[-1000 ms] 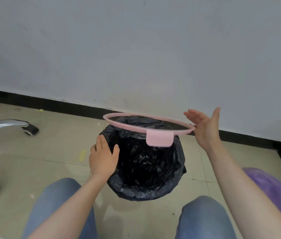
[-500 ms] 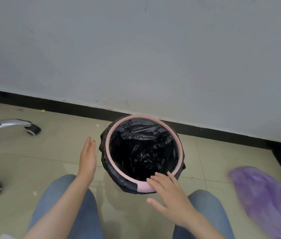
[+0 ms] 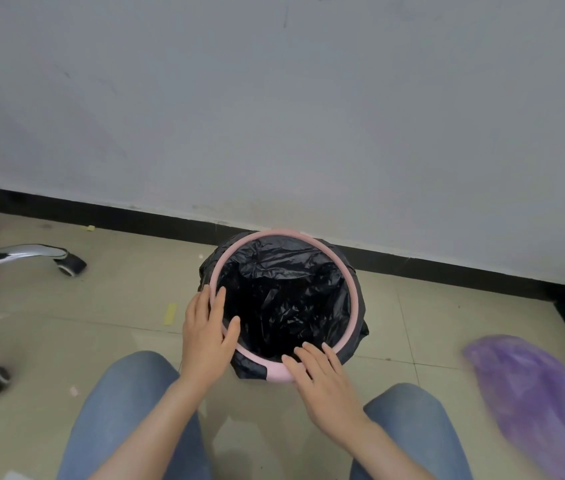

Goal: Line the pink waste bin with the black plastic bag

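Note:
The pink waste bin stands on the tiled floor by the wall, and only its pink rim ring [image 3: 352, 296] shows. The black plastic bag [image 3: 284, 296] fills the inside and hangs folded over the outside under the ring. My left hand [image 3: 206, 332] lies flat on the ring's left side, fingers apart, thumb over the inner edge. My right hand [image 3: 319, 379] rests flat on the near part of the ring, fingers spread, holding nothing.
A chrome office chair base [image 3: 21, 256] with black castors stands at the left. A purple plastic bag [image 3: 533, 400] lies on the floor at the right. My knees in blue jeans [image 3: 128, 410] flank the bin. A black skirting board [image 3: 447, 268] runs along the wall behind.
One second ago the pink ring was held tilted above the bag; it now sits flat on the bin. Both hands have come down onto the ring.

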A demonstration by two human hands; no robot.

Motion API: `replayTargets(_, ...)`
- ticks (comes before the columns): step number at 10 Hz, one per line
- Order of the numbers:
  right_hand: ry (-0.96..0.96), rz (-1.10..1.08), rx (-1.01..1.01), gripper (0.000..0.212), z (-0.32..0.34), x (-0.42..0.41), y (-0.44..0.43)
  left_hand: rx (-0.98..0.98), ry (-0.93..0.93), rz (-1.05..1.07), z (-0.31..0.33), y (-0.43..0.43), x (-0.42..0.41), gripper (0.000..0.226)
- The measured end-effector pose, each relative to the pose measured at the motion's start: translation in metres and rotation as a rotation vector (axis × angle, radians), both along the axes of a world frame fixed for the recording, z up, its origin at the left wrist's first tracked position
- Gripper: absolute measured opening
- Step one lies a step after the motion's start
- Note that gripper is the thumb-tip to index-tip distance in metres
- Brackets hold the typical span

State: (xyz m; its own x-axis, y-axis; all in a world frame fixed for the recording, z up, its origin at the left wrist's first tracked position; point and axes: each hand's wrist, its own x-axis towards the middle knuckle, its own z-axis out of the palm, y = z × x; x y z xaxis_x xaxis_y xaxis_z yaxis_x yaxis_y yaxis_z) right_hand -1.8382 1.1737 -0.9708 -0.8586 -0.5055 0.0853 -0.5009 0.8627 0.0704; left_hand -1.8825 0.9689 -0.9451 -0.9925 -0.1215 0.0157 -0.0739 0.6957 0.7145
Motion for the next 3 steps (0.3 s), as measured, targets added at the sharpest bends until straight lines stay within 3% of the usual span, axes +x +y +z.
replayTargets(1,-0.066,-0.041,0.022,0.081,0.007,-0.021,-0.014,-0.172,0.04,-0.068,-0.005,0.003,-0.001,0.067)
replayTargets(2,-0.177,-0.1,-0.06,0.078,0.017,-0.05,-0.029,-0.373,0.049,-0.152,-0.009,0.007,-0.007,0.052)
replayTargets(3,-0.321,-0.174,-0.253,0.062,0.053,-0.079,-0.044,-0.472,0.079,-0.168,-0.02,0.009,-0.013,0.054)
